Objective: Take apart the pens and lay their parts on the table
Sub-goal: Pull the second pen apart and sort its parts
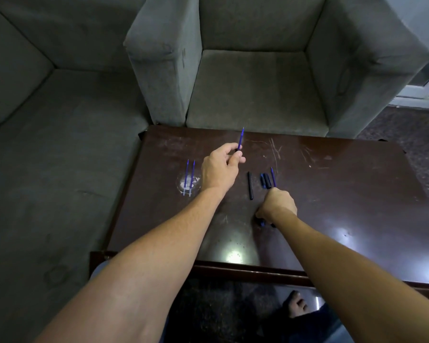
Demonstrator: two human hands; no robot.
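Pens (266, 181) partly hidden under right hand (279, 203); left hand (218, 169) pinches refill (240, 139)

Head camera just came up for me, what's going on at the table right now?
A person is taking pens apart over a dark table. The left hand holds a blue refill raised above the tabletop. The right hand is closed over dark pen parts near the table's middle. Two refills already lie side by side at the left; a black barrel and a small cluster of pen pieces lie just beyond the right hand.

No readable text, labels, brands or numbers on any visible surface.
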